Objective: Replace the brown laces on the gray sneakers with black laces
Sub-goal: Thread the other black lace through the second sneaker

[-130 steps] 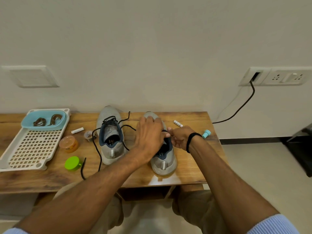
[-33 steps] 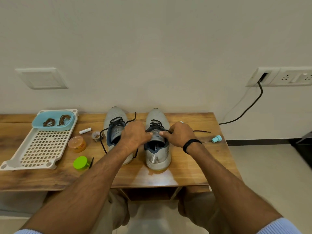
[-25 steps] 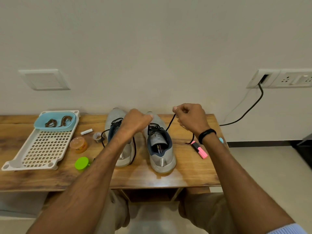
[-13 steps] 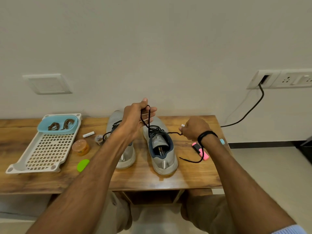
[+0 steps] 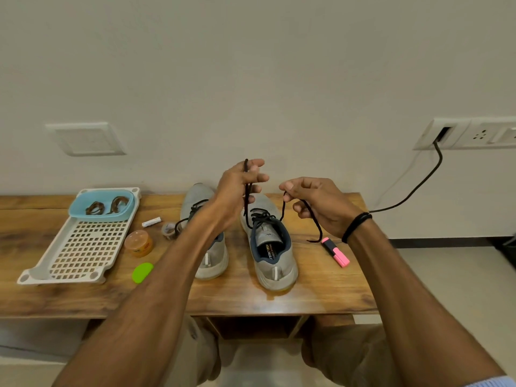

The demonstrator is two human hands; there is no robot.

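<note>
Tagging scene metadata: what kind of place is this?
Likely a home room, not a lab: low wooden bench against a plain wall, domestic wall sockets with a cable, plastic tray.

The single camera rode on the person's head and looked forward and down along both forearms at a wooden table (image 5: 321, 297) standing against a pale wall (image 5: 251, 65). Its wide lens took in the person's lap (image 5: 349, 356) at the bottom and the wall sockets (image 5: 483, 134) at the far right. The left hand (image 5: 237, 188) and right hand (image 5: 321, 202), holding the black lace (image 5: 317, 229), sat close to the lens, mid-frame.
</note>
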